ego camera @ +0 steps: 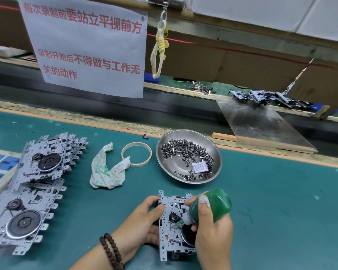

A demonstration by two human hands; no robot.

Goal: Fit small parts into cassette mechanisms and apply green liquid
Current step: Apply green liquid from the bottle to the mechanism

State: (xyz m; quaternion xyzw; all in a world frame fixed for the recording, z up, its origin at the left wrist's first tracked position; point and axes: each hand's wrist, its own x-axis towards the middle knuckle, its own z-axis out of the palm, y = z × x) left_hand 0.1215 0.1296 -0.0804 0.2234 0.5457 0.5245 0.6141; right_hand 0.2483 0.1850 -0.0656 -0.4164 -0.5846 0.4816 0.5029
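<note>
A: On the green mat [261, 201], what is biggest?
B: Stacked mechanisms [33, 184] at left, then a steel bowl [215, 151] of small parts [185, 154] behind the hands.
A: And the hands?
B: The left hand [142, 221] grips one mechanism's [169, 230] left edge, near centre. The right hand [211, 230] is curled round a green bottle [209, 207], nozzle down on that mechanism

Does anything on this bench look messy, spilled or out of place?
Mostly tidy. The crumpled white rag beside the tape ring is blotched with green stains, the colour of the green bottle the right hand tips onto the cassette mechanism. No liquid shows on the mat.
</note>
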